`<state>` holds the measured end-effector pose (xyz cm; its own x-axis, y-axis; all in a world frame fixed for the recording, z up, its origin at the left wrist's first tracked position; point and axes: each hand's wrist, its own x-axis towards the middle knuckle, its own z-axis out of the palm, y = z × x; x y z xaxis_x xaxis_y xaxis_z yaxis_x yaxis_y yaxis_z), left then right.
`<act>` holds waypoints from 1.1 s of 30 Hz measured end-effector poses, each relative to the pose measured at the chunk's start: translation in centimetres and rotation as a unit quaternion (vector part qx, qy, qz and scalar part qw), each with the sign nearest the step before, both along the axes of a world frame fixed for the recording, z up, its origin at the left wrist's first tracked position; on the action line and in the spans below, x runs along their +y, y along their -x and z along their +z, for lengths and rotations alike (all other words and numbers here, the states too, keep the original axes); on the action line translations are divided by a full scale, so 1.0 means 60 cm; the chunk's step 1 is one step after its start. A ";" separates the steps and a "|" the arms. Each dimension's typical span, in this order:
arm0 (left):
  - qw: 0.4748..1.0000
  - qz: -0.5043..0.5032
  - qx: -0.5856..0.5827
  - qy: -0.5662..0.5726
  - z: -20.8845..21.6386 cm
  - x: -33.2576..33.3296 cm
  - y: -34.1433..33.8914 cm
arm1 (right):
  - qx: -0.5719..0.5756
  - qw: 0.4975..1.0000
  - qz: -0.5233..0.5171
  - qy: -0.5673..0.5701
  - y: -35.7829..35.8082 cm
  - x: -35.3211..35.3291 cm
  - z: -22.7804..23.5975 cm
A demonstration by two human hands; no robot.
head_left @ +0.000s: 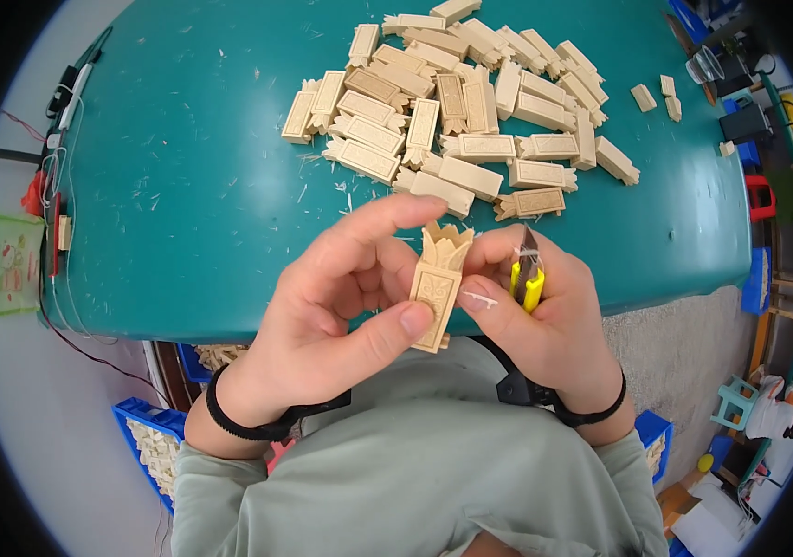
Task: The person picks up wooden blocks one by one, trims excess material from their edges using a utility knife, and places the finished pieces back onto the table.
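Observation:
My left hand (345, 297) grips a beige rectangular piece (437, 283) upright, its thumb pressed on the carved front panel and the index finger arched behind the jagged, petal-shaped top. My right hand (545, 316) is closed round yellow-handled nippers (530, 278), whose dark jaws point up and away from me. The right thumb and index finger come close to the right side of the piece; whether they touch it I cannot tell. A pale sliver lies on the right thumbnail. Beyond both hands, a pile of similar beige pieces (368, 133) lies on the green table (183, 223).
Thin shavings are scattered over the table. Small loose blocks (643, 97) lie at the far right. Blue bins (150, 418) with pale pieces stand below the table at left and right. Cables run along the left edge. Another person (772, 408) is at the far right, near a stool (736, 402).

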<state>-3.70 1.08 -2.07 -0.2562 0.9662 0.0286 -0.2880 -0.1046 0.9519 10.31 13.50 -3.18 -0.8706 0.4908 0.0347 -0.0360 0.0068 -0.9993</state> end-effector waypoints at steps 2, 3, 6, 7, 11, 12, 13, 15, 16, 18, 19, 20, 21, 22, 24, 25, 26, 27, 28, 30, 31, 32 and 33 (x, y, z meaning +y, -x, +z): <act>1.000 -0.007 0.014 0.001 0.003 0.001 0.004 | -0.010 1.000 0.009 -0.004 0.001 0.002 0.005; 1.000 -0.018 0.025 0.005 0.004 0.000 0.006 | -0.016 1.000 0.012 0.010 0.001 0.001 0.007; 1.000 -0.022 0.018 0.004 0.005 -0.002 0.008 | -0.013 1.000 0.009 0.010 0.002 -0.004 0.012; 1.000 -0.022 0.020 0.000 0.007 -0.001 0.007 | -0.004 1.000 0.003 -0.003 0.003 -0.004 0.013; 1.000 -0.008 -0.003 0.002 0.009 0.003 0.007 | 0.000 1.000 0.002 -0.019 0.008 0.002 0.012; 1.000 -0.007 -0.008 0.000 0.009 0.000 0.006 | -0.006 1.000 0.003 -0.013 0.008 0.001 0.014; 1.000 -0.003 -0.008 -0.002 0.012 -0.001 0.006 | -0.012 1.000 0.004 -0.007 0.008 0.000 0.016; 0.999 0.025 0.028 -0.004 0.015 -0.001 0.006 | -0.007 1.000 0.002 0.016 0.007 -0.003 0.019; 0.999 0.030 0.028 -0.007 0.013 -0.003 0.004 | 0.000 0.999 -0.004 0.042 0.005 -0.005 0.020; 0.994 0.065 0.088 0.003 0.008 -0.003 0.003 | 0.013 0.998 0.000 0.056 0.001 -0.015 0.006; 0.994 0.069 0.090 -0.002 0.004 -0.002 0.002 | 0.026 0.997 0.000 0.074 0.002 -0.016 0.002; 0.991 0.097 0.096 0.007 0.000 -0.002 -0.001 | 0.003 0.996 0.028 0.090 0.001 -0.010 0.013; 0.987 0.124 0.101 0.017 -0.001 0.000 -0.003 | 0.004 0.996 0.030 0.087 0.002 -0.010 0.015; 0.987 0.125 0.102 0.014 0.003 0.003 -0.006 | -0.001 0.997 0.030 0.077 0.003 -0.011 0.017; 0.990 0.135 0.039 0.014 0.012 0.006 -0.012 | -0.007 0.997 0.029 0.068 0.005 -0.016 0.022; 0.990 0.135 0.038 0.015 0.014 0.003 -0.011 | 0.027 0.995 0.014 0.097 0.009 -0.017 0.028; 0.991 0.124 0.049 0.004 0.014 0.000 -0.008 | 0.060 0.990 -0.001 0.125 0.011 -0.018 0.031; 0.992 0.112 0.059 -0.008 0.015 -0.004 -0.006 | 0.096 0.986 -0.001 0.133 0.006 -0.014 0.025; 0.988 0.132 0.070 -0.025 0.015 -0.009 -0.009 | 0.103 0.984 -0.006 0.147 0.006 -0.012 0.028; 0.987 0.143 0.071 -0.015 0.021 -0.015 -0.010 | 0.106 0.980 -0.012 0.165 0.004 -0.008 0.027; 0.985 0.156 0.073 -0.008 0.022 -0.017 -0.010 | 0.090 0.982 -0.004 0.164 0.000 -0.004 0.023; 0.981 0.164 0.094 -0.038 0.017 -0.017 -0.011 | 0.073 0.984 0.005 0.163 -0.003 -0.003 0.020; 0.981 0.164 0.093 -0.035 0.018 -0.018 -0.010 | 0.072 0.983 0.004 0.166 -0.002 -0.004 0.019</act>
<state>-3.10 -0.01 -1.00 -0.5369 0.8267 0.1681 -0.0493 -0.2297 0.9720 10.43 13.24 -2.03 -0.8726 0.4883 -0.0032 -0.1759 -0.3204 -0.9308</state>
